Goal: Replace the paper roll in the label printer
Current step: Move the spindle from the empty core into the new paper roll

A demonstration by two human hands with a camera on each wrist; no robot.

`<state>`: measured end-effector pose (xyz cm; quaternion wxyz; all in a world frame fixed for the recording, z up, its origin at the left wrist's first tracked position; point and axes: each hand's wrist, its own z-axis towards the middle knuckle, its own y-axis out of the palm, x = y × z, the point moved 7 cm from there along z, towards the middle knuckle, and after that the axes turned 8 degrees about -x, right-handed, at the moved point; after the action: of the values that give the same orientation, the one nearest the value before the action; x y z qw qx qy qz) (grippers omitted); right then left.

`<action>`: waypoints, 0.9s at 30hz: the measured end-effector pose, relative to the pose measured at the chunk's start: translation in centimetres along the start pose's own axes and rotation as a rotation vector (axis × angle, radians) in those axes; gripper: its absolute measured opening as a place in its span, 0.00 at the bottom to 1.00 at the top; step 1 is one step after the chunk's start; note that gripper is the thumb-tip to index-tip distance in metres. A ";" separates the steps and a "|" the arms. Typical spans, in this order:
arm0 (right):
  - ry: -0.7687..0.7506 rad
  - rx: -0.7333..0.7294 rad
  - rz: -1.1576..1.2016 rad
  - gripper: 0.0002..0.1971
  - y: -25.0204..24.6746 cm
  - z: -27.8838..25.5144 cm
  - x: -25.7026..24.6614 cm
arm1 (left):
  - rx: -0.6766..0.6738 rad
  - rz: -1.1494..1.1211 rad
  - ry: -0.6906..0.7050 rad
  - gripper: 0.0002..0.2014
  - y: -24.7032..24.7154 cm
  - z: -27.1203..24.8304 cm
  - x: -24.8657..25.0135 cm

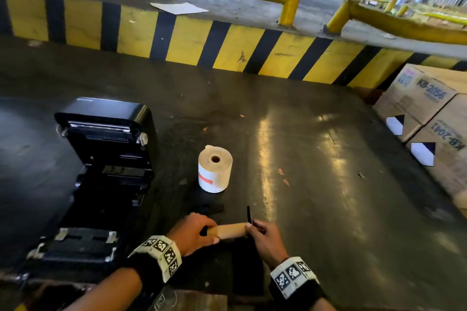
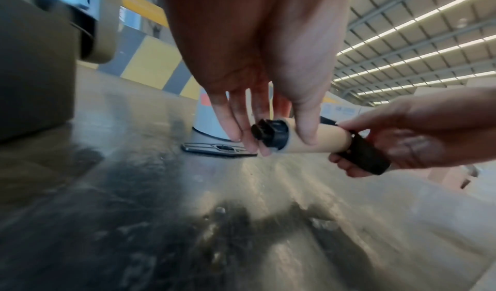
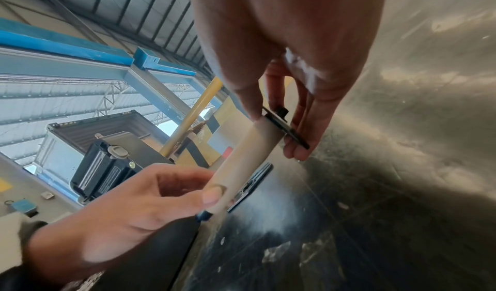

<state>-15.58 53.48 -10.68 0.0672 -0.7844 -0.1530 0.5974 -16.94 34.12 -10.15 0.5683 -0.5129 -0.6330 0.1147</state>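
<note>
The black label printer (image 1: 101,171) stands at the left with its lid raised and its bay bare. A full white paper roll (image 1: 215,168) stands on end beside it. Near the front edge both hands hold an empty tan cardboard core (image 1: 231,230) on a black spindle (image 2: 271,134). My left hand (image 1: 207,232) grips the core's left end, thumb on top (image 2: 306,130). My right hand (image 1: 252,228) pinches the black flange (image 3: 284,128) at the core's right end. A second flat black plate (image 2: 218,149) lies on the surface by the roll.
The dark, shiny work surface (image 1: 316,159) ends at a yellow-and-black striped barrier (image 1: 202,40) with yellow rails (image 1: 290,2) behind it. Stacked cardboard boxes (image 1: 429,118) stand at the right edge. A loose sheet of paper (image 1: 179,7) lies beyond the barrier.
</note>
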 end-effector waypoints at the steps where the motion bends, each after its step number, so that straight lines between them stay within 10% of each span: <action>1: -0.006 -0.014 -0.017 0.10 0.0 0.0 -0.4 | 0.013 0.023 -0.004 0.21 -0.5 -0.5 -0.1; 10: 0.067 0.164 -0.225 0.11 -5.5 -0.5 0.8 | 0.247 0.159 -0.219 0.14 -6.2 -3.3 -3.5; 22: 0.182 -0.024 -0.494 0.13 0.7 -0.5 0.1 | -0.038 0.246 -0.136 0.25 -1.0 0.7 -2.5; 27: 0.060 0.051 -0.530 0.24 -1.3 2.9 -4.3 | 0.154 -0.058 -0.182 0.32 -5.5 2.3 -2.4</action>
<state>-19.58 53.07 -7.17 0.2455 -0.7324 -0.3359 0.5390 -22.13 30.79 -8.38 0.5493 -0.4367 -0.6859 0.1925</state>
